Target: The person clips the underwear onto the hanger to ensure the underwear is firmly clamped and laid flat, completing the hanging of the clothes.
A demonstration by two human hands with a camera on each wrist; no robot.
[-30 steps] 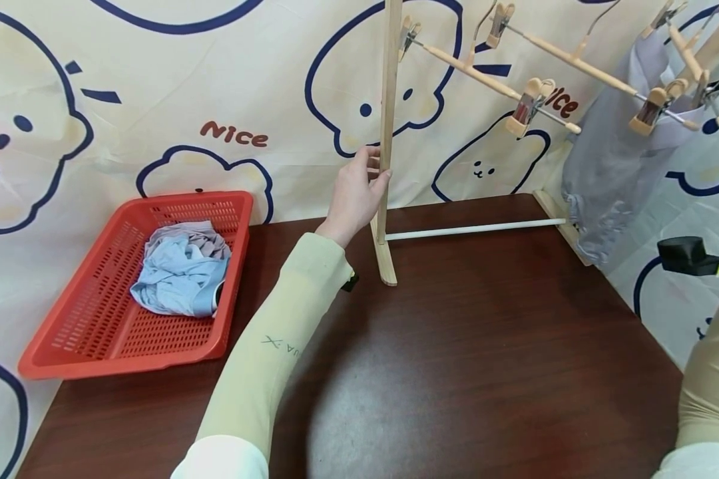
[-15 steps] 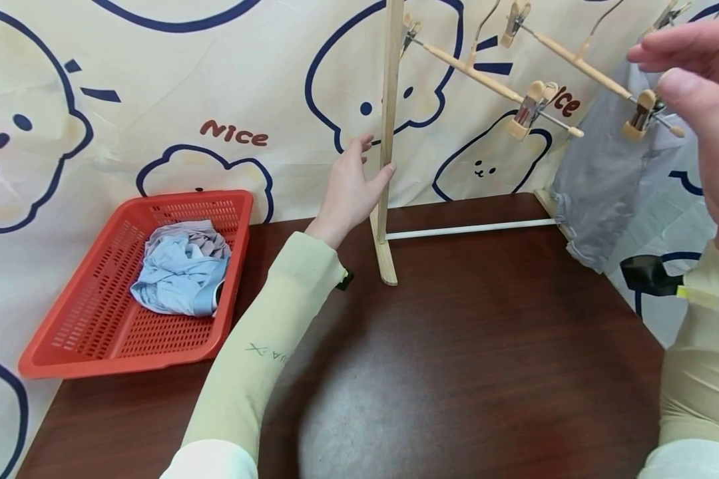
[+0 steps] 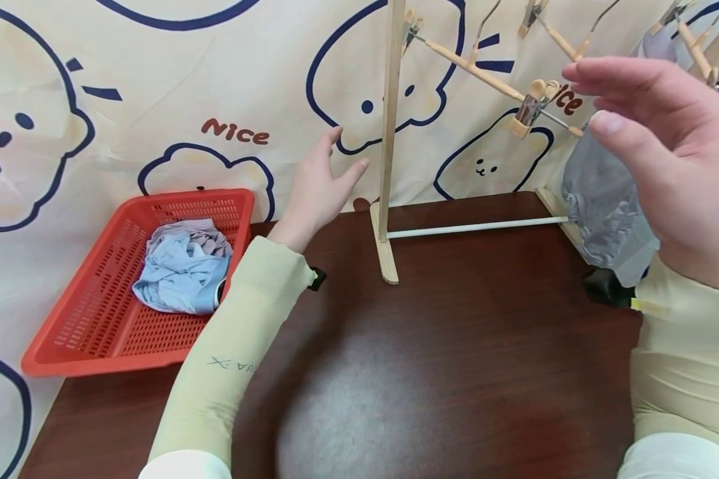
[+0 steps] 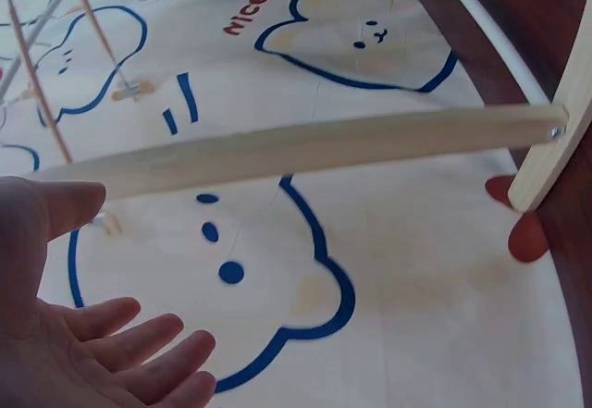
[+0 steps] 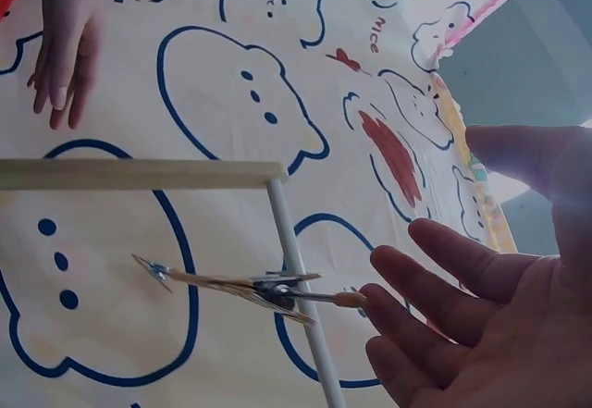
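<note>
My left hand [image 3: 320, 193] is off the rack, its fingers extended just left of the wooden post [image 3: 391, 120]. In the left wrist view that palm [image 4: 55, 362] faces the post [image 4: 351, 149] with nothing in it. My right hand [image 3: 683, 153] is raised at the right with loosely spread fingers, holding nothing. Beside it hangs a wooden clip hanger [image 3: 485, 78]. In the right wrist view the fingers [image 5: 444, 288] lie close to a hanger's rod end [image 5: 347, 299]; contact cannot be told. A grey garment [image 3: 599, 193] hangs behind, partly hidden by my right hand.
A red basket [image 3: 96, 366] stands left, holding crumpled blue and greyish clothes [image 3: 180, 266]. The rack's white lower bar [image 3: 479, 228] and wooden foot [image 3: 387, 259] sit on the brown table [image 3: 455, 346]. More clip hangers [image 3: 560, 40] hang at upper right.
My right hand has come into view from the upper right edge and moved left and down. My left hand has let go of the post and drawn back left.
</note>
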